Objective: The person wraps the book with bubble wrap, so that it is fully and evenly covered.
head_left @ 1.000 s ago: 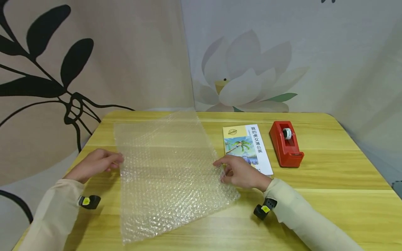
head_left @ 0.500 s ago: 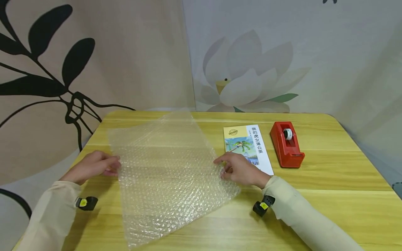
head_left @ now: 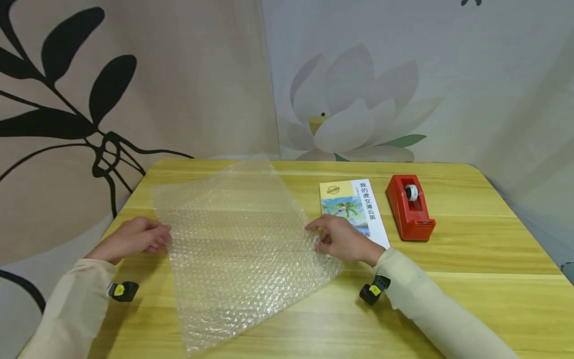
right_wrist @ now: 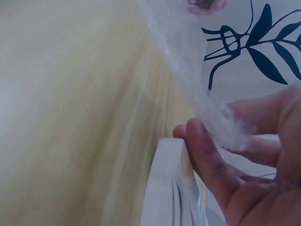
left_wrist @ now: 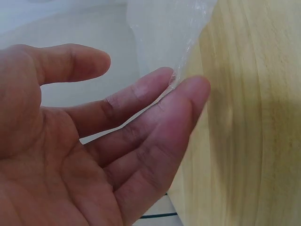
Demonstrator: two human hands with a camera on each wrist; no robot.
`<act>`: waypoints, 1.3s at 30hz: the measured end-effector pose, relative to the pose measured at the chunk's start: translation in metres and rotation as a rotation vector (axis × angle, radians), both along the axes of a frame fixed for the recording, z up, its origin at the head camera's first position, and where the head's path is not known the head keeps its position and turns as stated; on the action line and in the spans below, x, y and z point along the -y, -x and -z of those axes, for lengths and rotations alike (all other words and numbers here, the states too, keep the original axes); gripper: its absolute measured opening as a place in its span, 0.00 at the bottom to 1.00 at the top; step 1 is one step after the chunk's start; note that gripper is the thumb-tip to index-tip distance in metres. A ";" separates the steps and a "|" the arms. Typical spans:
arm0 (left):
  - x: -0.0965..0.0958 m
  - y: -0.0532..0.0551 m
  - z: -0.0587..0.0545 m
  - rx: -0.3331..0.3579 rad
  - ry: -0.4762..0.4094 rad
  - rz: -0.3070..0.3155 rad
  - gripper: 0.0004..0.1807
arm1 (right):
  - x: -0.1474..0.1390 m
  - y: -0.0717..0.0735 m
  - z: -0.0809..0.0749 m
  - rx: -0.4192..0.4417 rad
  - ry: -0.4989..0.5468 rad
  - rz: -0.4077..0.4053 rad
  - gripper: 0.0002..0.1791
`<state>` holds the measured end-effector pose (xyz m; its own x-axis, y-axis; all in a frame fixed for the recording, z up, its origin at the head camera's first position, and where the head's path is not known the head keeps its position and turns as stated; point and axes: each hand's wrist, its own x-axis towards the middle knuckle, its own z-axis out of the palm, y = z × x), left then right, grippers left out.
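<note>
A clear sheet of bubble wrap (head_left: 237, 249) spreads between my two hands, over the left half of the table in the head view. At its left edge is my left hand (head_left: 138, 239). In the left wrist view that hand's thumb stands apart, and the wrap's edge meets the nearly straight fingertips (left_wrist: 164, 77). My right hand (head_left: 345, 238) holds the right edge with fingers bent, overlapping the lower part of a paperback book (head_left: 376, 214). From the right wrist, the bubble wrap (right_wrist: 188, 75) runs between thumb and fingers, the thumb's tip hidden behind it.
A red tape dispenser (head_left: 410, 209) with a white roll stands right of the book. Along the back of the wooden table (head_left: 484, 309) hangs a printed cloth (head_left: 211, 80) with leaves and a lotus. Both wrists carry small black cameras.
My left hand has shifted slightly left, and the sheet's far left corner has moved left and toward me. The right hand has edged slightly away from me, still holding its edge.
</note>
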<state>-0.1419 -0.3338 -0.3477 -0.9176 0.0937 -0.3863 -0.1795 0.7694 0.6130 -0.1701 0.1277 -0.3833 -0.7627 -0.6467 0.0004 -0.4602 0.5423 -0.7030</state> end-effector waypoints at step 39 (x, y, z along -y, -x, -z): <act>-0.090 0.010 -0.040 -0.183 -0.044 0.107 0.24 | -0.045 0.006 -0.031 -0.048 0.057 0.186 0.21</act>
